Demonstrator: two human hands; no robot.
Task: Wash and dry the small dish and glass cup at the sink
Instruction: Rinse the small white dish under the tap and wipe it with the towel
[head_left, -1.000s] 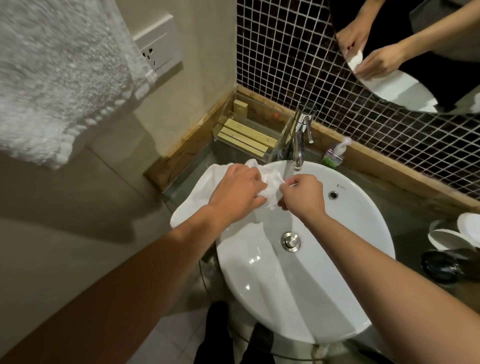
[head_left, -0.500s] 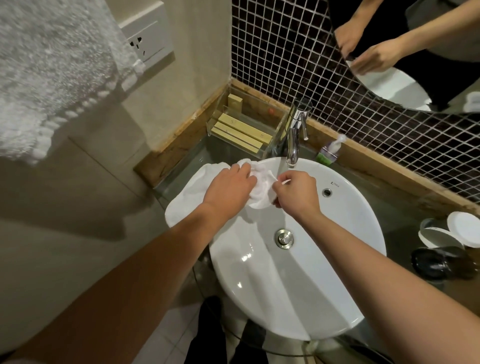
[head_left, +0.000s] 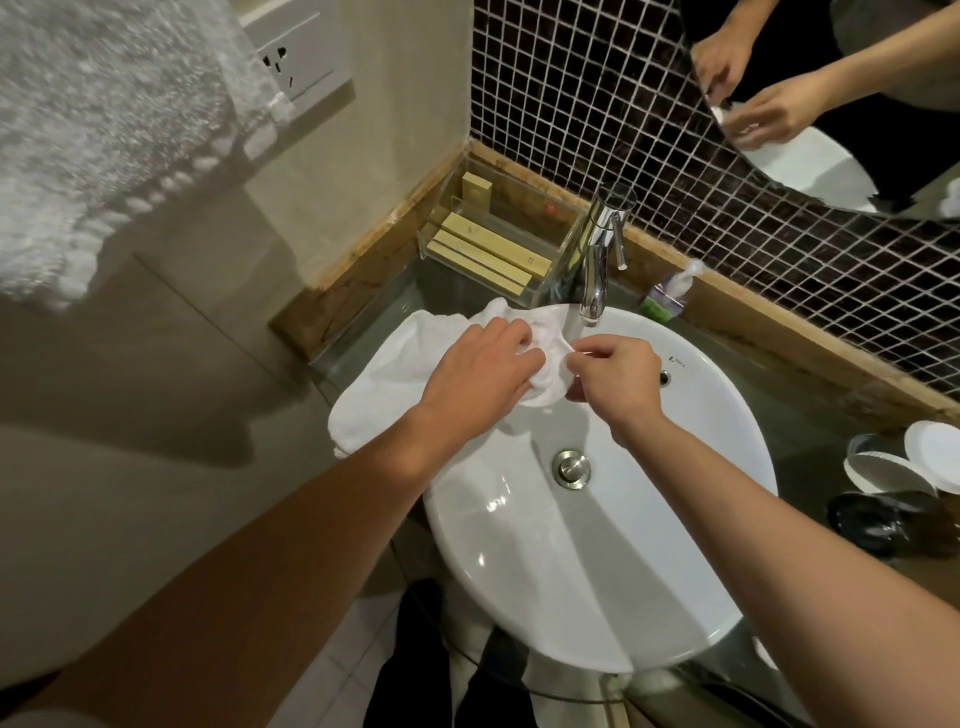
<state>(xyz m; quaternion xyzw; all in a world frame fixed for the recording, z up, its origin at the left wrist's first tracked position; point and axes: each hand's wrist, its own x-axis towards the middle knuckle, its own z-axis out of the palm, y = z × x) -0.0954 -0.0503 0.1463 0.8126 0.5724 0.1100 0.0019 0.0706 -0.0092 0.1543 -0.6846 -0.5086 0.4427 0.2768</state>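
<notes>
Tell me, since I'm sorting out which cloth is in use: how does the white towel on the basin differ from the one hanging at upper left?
The white towel is draped over the basin rim; the hanging towel hangs against the wall. The left hand grips the white towel, bunching it beside the right hand; nobody touches the hanging towel. The hanging towel's pile looks coarser and nubbier. Both are white.

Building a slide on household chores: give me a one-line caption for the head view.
Left hand and right hand work a white cloth over the sink.
</notes>
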